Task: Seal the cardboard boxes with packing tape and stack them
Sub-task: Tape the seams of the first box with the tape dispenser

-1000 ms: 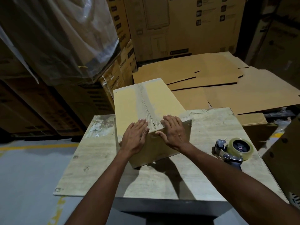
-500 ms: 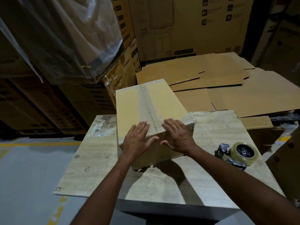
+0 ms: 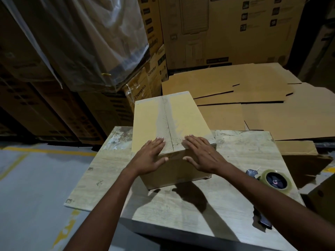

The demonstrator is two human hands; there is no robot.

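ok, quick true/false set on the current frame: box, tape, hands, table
1. A strip of tape runs along the top seam of the box. True.
2. The left hand holds the tape dispenser. False: the dispenser lies on the table, right of the box, with no hand on it.
3. The left hand and the right hand lie flat on the box's near end, one on either side of the seam. True.
4. The box's top flaps stand open. False: they are shut and taped.
5. Flat cardboard sheets lie beyond the table. True.
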